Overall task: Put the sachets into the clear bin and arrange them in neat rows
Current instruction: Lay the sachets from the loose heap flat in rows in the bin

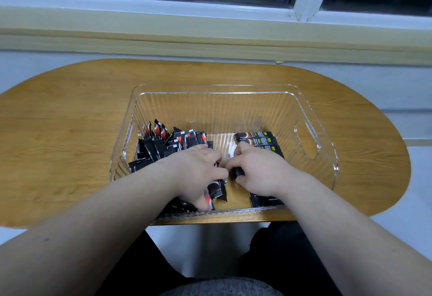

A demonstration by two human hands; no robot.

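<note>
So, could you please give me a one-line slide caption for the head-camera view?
Left hand and right hand handle black sachets inside the clear bin: jumbled pile at left, flat row at right.

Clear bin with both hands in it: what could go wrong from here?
1. The loose pile at the left is jumbled, some sachets on end; the left hand beside it could topple more into the bare middle strip.
2. The right hand lies over the flat row while pinching a dark sachet; dragging could skew that row.
3. The clear bin sits near the table's front edge; a pull toward you might slide it off.
</note>
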